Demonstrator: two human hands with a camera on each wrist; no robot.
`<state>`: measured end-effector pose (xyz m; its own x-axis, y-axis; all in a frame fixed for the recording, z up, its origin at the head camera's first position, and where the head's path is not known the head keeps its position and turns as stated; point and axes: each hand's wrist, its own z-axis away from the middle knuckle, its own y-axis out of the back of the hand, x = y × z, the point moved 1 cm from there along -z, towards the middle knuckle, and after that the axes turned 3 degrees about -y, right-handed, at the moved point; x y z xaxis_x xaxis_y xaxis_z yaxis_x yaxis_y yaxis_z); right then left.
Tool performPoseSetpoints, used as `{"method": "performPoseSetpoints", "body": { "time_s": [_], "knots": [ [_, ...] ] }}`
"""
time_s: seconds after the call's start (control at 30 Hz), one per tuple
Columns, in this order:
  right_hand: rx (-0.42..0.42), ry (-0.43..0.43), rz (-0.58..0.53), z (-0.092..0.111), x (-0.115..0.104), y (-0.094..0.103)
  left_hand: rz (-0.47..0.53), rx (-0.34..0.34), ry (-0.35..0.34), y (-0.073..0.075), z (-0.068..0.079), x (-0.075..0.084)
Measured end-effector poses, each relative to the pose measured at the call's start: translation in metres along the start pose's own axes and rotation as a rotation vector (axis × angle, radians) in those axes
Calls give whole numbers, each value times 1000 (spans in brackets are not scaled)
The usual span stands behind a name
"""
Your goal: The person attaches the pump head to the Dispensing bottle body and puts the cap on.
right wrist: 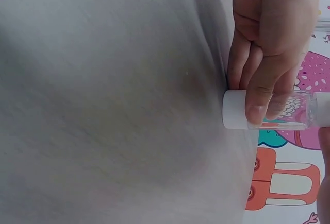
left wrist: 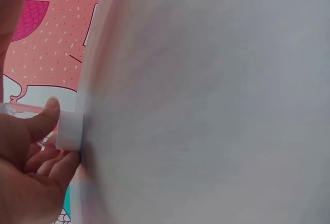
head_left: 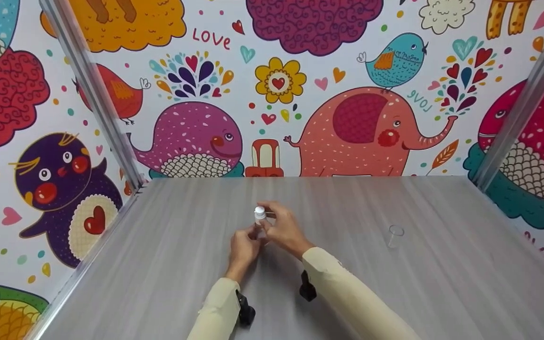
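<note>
Counted one clear bottle (right wrist: 296, 116) with two white ends, held upright at mid-table between two hands. Found left hand (head_left: 243, 248) curled round its lower part, right hand (head_left: 287, 232) gripping near its upper end. Also counted one clear cup (head_left: 393, 240), on the table (head_left: 158, 283) well apart to the right; two pale sleeves (head_left: 352, 295). Unable to confirm bottle-to-table contact. Noted bottle partly covered by fingers, upper end cut off in right wrist view; cup base hard to make out.
</note>
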<state>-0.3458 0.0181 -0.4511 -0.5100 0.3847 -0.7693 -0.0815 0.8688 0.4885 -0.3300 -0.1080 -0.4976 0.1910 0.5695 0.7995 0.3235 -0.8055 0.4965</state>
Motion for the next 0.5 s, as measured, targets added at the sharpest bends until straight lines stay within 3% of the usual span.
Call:
{"method": "performPoseSetpoints", "body": {
  "time_s": [0.2, 0.5],
  "knots": [
    [27, 41, 14, -2, 2, 0, 6, -3, -10, 1, -1, 2],
    [52, -14, 20, -1, 3, 0, 7, -15, 9, 2, 0, 2]
  ]
}}
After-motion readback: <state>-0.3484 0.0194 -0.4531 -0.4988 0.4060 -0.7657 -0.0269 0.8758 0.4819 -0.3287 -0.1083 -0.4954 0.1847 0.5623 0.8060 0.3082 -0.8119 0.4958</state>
